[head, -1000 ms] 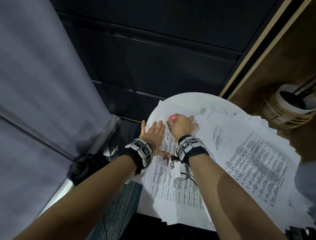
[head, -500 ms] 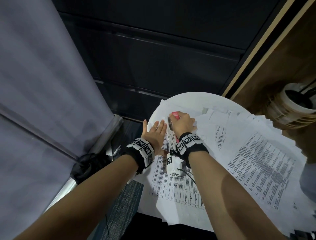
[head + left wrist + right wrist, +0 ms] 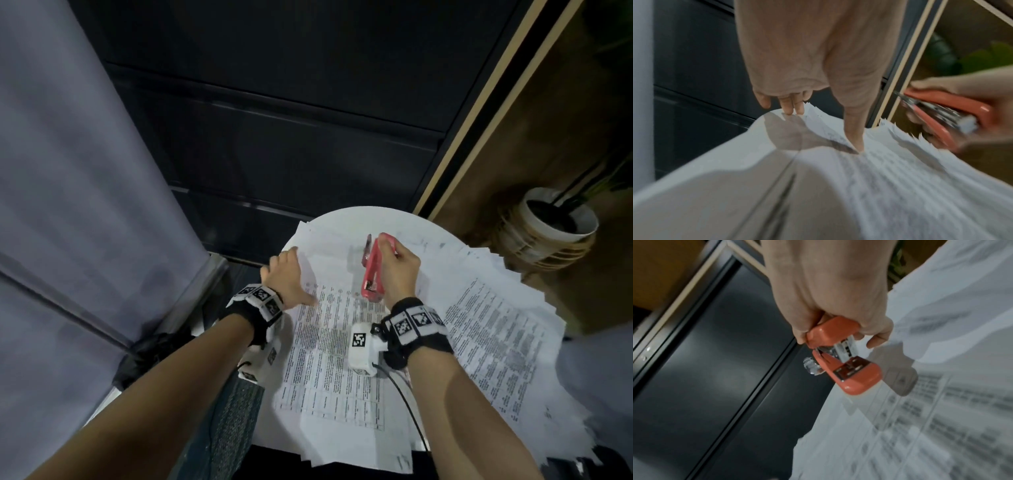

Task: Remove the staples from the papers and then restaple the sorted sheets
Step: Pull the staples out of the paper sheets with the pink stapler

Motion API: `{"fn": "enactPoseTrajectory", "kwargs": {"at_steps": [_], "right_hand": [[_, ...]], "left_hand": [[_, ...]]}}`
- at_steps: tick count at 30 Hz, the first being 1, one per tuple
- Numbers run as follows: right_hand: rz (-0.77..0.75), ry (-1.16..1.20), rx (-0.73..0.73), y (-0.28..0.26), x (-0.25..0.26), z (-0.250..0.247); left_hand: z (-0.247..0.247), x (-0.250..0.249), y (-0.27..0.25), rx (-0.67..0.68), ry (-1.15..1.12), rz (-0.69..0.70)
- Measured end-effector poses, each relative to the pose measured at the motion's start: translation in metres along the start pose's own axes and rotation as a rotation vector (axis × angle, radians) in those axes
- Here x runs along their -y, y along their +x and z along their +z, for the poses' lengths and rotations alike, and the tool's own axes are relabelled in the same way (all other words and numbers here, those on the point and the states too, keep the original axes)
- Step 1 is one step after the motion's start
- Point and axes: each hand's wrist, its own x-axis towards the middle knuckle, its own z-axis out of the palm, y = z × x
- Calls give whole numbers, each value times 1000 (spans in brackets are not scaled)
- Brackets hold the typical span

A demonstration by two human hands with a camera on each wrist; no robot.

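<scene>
a round white table [image 3: 346, 219] carries fanned printed sheets [image 3: 479, 342] from its 12 o'clock rim round to 5 o'clock, and a nearer stack of papers [image 3: 329, 359] with tables of small print lies at 7 o'clock, between the two wrists. the print is too blurred to read. past the table at 2 o'clock a white pot [image 3: 558, 222] sits in a woven holder against a brown wall; a dark panelled wall fills 12 o'clock, and a grey curtain [image 3: 85, 171] hangs at 9 o'clock. both wrists wear black bands with square black-and-white markers, and a white camera box [image 3: 363, 346] under the right wrist covers part of the papers.

the left hand [image 3: 286, 277] lies on the papers at their 10 o'clock corner, its fingers straight, fingertips [image 3: 793, 105] at the far edge and thumb pressed on the print. the right hand [image 3: 400, 270] is curled round a red stapler [image 3: 371, 270], held above the sheets near the table's middle, mouth gaping, nothing between its parts. in the right wrist view its metal staple channel [image 3: 846, 347] shows, with no readable brand.
</scene>
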Motion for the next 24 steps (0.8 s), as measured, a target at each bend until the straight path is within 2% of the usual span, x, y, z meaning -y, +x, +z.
{"fn": "enactPoseTrajectory", "kwargs": {"at_steps": [2,6,8,10,12,15,16,18,19,21,22,24], "right_hand": [[-7,-37,-59,-1,3,-31],[-72,-151,-242,-2,-5,-99],[-37,-186,-323,-1,-11,-129],[52,-167,-373,-2,-21,-151],[154,-123,-348,-4,-32,-161],[178,-120,-231,-5,-40,-159],[172,-133,-199,-5,-38,-156],[168,-146,-156,-3,-39,-151],[171,-136,-139,-2,-39,-150],[176,-131,-132,-1,-40,-148],[170,-135,-133,-1,-39,-148],[169,-130,-132,-2,-38,-147]], "left_hand": [[-4,-6,5,-16,-58,-55],[-9,-19,6,32,56,-122],[-9,-22,4,53,19,-153],[-5,-22,3,9,-54,-110],[-2,-22,4,-109,-205,-5],[-6,-19,3,-347,-563,14],[-9,-19,1,-378,-729,6],[-14,-21,-10,-253,-998,-13],[-14,-24,-17,-130,-1006,-23],[-6,-22,-24,66,-831,-38],[-1,-21,-26,80,-710,-44],[11,-19,-24,-81,-529,-68]]}}
